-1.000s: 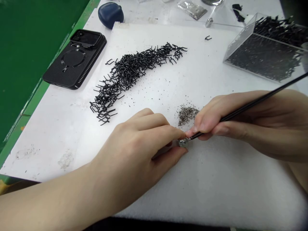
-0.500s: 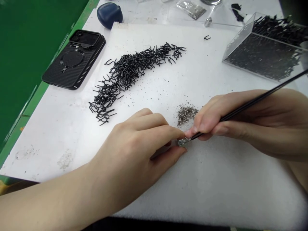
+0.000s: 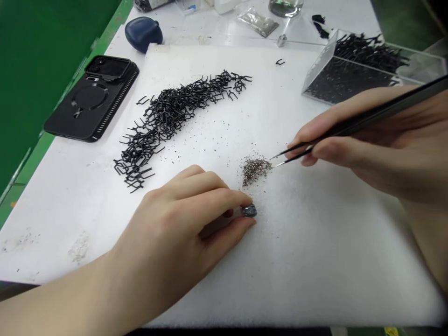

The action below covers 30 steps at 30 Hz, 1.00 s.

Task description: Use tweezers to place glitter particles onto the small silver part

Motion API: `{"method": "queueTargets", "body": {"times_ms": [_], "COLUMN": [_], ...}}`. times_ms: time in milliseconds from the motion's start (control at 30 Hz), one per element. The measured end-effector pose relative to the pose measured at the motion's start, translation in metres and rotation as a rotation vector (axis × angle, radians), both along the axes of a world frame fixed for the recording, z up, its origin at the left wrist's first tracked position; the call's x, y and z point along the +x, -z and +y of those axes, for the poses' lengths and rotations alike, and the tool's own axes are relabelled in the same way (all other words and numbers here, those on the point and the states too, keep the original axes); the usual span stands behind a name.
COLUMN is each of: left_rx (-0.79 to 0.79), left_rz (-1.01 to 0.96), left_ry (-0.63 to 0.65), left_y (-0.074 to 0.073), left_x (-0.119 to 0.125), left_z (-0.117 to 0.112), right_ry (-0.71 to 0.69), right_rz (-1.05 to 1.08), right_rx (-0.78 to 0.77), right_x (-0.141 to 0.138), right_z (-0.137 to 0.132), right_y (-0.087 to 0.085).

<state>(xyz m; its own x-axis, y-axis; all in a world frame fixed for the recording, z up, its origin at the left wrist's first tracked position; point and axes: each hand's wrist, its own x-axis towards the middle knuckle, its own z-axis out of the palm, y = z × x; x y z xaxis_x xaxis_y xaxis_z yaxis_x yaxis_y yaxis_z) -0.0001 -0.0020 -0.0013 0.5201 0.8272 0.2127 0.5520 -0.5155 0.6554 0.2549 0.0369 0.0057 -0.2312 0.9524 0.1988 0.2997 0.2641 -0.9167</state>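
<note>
Between the thumb and forefinger of my left hand [image 3: 185, 224] is a small shiny metal piece [image 3: 249, 211], held down at the white pad [image 3: 315, 261]. Its exact kind is too small to make out. My right hand [image 3: 378, 140] grips black tweezers [image 3: 353, 122], whose two thin tips stand apart at the right edge of a little heap of tiny brown, glinting grains [image 3: 255, 171]. Whether a grain sits at the tips cannot be seen. Farther back lies a curved pile of small black forked pieces [image 3: 175, 109].
A black phone [image 3: 93, 98] and a dark blue rounded case [image 3: 143, 33] lie at the left. A clear box [image 3: 320, 77] of black pieces stands at the right. Along the back are a small plastic bag [image 3: 258, 22], a glass jar [image 3: 285, 7] and a single forked piece [image 3: 280, 61].
The tweezers have left the metal piece and moved up to the grain heap, their tips now apart. My left hand still holds the piece. The whole view has shifted slightly.
</note>
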Motion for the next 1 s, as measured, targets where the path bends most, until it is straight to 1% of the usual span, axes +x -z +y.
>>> {"method": "queueTargets", "body": {"times_ms": [67, 100, 167, 267, 400, 600, 800, 1000], "left_rx": [0.0, 0.003, 0.009, 0.024, 0.026, 0.036, 0.04, 0.025], "left_rz": [0.014, 0.016, 0.025, 0.036, 0.041, 0.032, 0.031, 0.019], "left_ry": [-0.003, -0.006, -0.013, -0.009, -0.005, -0.008, -0.01, -0.014], "left_y": [-0.0001, 0.0, 0.0006, 0.0026, 0.0046, 0.0027, 0.0041, 0.0011], "left_x": [0.0004, 0.0005, 0.0008, 0.0012, 0.0005, -0.0017, -0.0021, 0.0], "left_z": [0.0004, 0.0004, 0.0004, 0.0004, 0.0006, -0.0006, -0.0003, 0.0004], "right_ry": [0.024, 0.015, -0.022, -0.078, -0.119, -0.106, -0.097, -0.084], "right_rz": [-0.13, -0.179, -0.21, -0.186, -0.156, -0.146, -0.142, -0.138], "right_rx": [0.088, 0.103, 0.057, -0.008, -0.042, -0.04, -0.037, -0.056], "right_x": [0.0031, 0.0042, 0.0053, 0.0055, 0.0058, 0.0064, 0.0063, 0.0077], "right_z": [0.0034, 0.005, 0.0074, 0.0093, 0.0098, 0.0093, 0.0101, 0.0102], "right_y": [0.0027, 0.0042, 0.0063, 0.006, 0.0037, 0.003, 0.0042, 0.0049]}}
